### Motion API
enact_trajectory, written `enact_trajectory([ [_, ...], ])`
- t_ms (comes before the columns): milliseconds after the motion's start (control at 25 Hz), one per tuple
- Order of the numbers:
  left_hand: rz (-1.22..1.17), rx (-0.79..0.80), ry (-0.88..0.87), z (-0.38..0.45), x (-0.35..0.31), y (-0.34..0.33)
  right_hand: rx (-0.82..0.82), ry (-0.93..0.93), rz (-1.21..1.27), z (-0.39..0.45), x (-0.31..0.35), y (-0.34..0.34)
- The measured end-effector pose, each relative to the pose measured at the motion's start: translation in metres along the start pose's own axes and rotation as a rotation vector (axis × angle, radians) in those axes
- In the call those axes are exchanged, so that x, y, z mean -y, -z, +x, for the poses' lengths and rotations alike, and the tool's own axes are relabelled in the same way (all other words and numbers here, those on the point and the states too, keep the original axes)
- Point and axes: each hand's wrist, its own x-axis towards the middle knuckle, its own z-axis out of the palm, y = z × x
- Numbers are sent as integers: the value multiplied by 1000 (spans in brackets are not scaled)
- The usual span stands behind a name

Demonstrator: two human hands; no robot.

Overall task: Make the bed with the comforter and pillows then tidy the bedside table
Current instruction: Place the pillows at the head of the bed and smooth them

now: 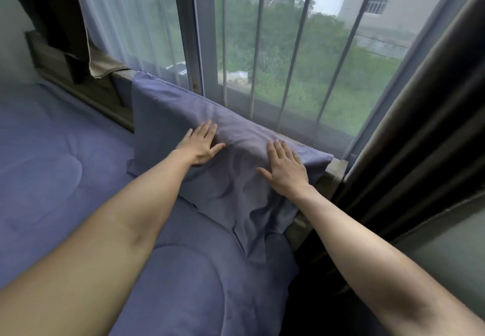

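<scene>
1. Your pillow, in a blue-violet case, stands propped against the window ledge at the head of the bed, its lower edge resting on the comforter
2. A loose flap of the pillowcase hangs down from the pillow's near corner onto the comforter
3. Your left hand lies flat on the pillow's upper left part, fingers spread and straight; its grip is fully open and has hold of nothing, only pressing on the cloth
4. Your right hand lies flat on the pillow's right part, near its right corner, fingers spread; its grip is likewise open with nothing clasped
5. The two hands are apart, with wrinkled cloth between them
6. The comforter, quilted and the same blue-violet, covers the bed to the left and below your arms
7. Behind the pillow is a window with vertical bars and a sheer curtain
8. A dark curtain hangs at the right, and another dark one at the upper left
</scene>
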Motion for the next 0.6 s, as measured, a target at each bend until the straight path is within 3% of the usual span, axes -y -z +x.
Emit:
enact_trajectory([
  [200, 54, 70, -62, -58, -19, -8, 49, -86, 36, -55, -8, 16],
  [600, 126, 172, -277, -214, -82, -50, 159, -307, -9, -240, 8, 2],
])
